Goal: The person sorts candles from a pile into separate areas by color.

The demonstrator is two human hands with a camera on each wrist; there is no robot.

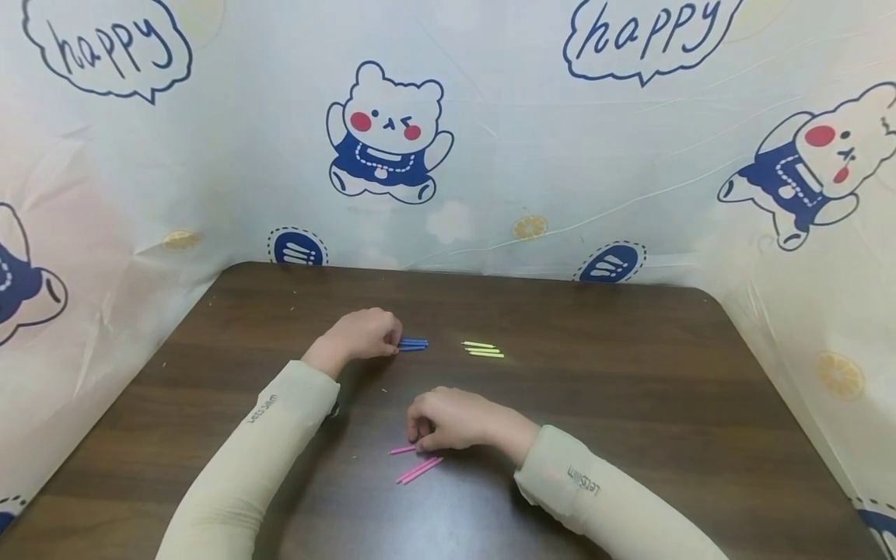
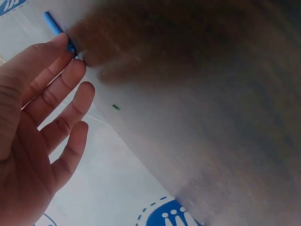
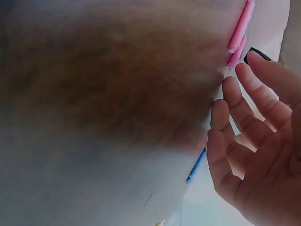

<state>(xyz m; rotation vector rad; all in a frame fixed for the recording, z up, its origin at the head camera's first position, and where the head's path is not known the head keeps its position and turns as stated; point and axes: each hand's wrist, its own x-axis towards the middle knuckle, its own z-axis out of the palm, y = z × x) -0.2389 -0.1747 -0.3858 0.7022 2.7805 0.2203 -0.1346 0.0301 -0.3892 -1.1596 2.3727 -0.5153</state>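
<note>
In the head view, my left hand [image 1: 364,333] is over the left ends of several thin blue candle-like sticks [image 1: 416,343]. The left wrist view shows thumb and index finger pinching one blue stick [image 2: 53,23], the other fingers of that hand [image 2: 42,108] loosely bent. Nearer the front, my right hand [image 1: 451,418] hovers low beside three pink sticks [image 1: 420,470]. One lies right by the thumb, its right end hidden. In the right wrist view, the right hand's [image 3: 263,141] thumb and fingers are spread close to a pink stick [image 3: 241,26], with nothing held between them.
Several yellow-green sticks [image 1: 483,350] lie to the right of the blue group on the dark wooden table [image 1: 595,373]. A printed curtain [image 1: 490,155] with bears and lettering hangs around the back and sides. Tiny specks are scattered on the tabletop.
</note>
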